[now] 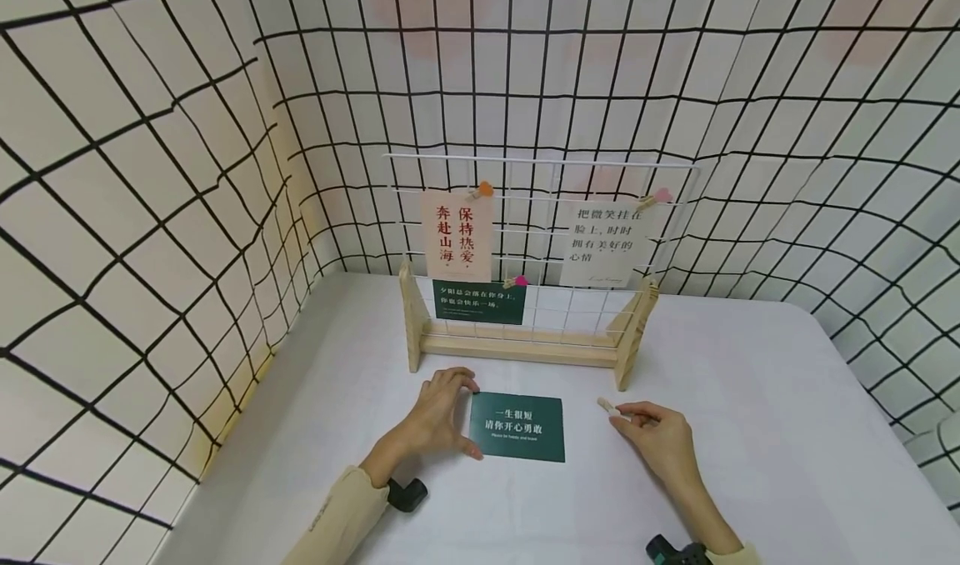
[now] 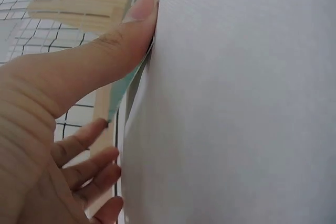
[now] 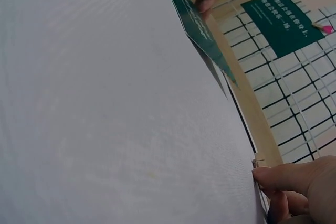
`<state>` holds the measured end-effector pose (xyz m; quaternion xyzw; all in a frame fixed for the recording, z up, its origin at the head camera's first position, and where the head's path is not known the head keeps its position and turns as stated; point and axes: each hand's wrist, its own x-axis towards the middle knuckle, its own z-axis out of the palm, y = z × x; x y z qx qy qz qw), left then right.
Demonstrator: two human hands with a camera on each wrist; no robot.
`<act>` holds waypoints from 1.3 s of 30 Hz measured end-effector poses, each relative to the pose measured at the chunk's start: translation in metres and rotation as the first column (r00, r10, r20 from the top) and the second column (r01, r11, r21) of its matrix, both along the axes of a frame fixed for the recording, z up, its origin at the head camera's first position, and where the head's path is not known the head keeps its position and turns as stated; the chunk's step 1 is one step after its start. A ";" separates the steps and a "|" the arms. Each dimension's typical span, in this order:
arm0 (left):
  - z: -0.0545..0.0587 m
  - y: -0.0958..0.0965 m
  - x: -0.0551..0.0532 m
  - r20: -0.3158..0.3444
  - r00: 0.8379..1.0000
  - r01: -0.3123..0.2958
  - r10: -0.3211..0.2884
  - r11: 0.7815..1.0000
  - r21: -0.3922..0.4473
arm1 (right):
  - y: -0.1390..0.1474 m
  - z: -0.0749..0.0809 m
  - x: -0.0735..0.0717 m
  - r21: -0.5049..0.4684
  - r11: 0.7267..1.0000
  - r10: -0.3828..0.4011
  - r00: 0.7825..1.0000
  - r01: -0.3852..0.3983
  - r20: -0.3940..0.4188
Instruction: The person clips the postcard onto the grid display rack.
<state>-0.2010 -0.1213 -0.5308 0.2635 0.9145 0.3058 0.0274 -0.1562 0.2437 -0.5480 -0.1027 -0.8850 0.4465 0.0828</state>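
Observation:
My left hand (image 1: 441, 415) holds a dark green card (image 1: 525, 447) with white writing at its left side, thumb at the near corner and index finger at the far one. In the right wrist view, the card (image 3: 197, 27) tilts, with a shadow beneath it. My right hand (image 1: 663, 442) pinches a small pale wooden clothespin (image 1: 605, 404) between thumb and fingers, to the right of the card. Behind both hands stands a white wire grid rack (image 1: 540, 162) on a wooden base (image 1: 517, 350).
On the rack hang a pink card (image 1: 457, 244) with an orange-topped clip (image 1: 485, 189), a white card (image 1: 600, 248) with a pink-topped clip (image 1: 662, 196), and a lower green card (image 1: 480, 313) with a magenta-topped clip (image 1: 520, 281). Black mesh (image 1: 510, 94) encloses the white table (image 1: 360, 323).

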 end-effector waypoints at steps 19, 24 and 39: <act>0.005 -0.003 0.002 0.077 0.975 0.199 -0.209 0.973 0.118 | 0.000 0.000 0.001 -0.006 1.000 0.014 1.000 -0.014 0.017; 0.004 -0.004 0.001 0.111 0.967 0.215 -0.230 0.968 0.128 | 0.000 0.001 0.001 -0.017 1.000 0.015 0.999 -0.015 0.036; 0.002 0.004 0.002 -0.067 0.985 0.159 -0.162 0.987 -0.035 | 0.001 0.001 0.001 -0.120 0.993 0.008 0.999 -0.002 0.054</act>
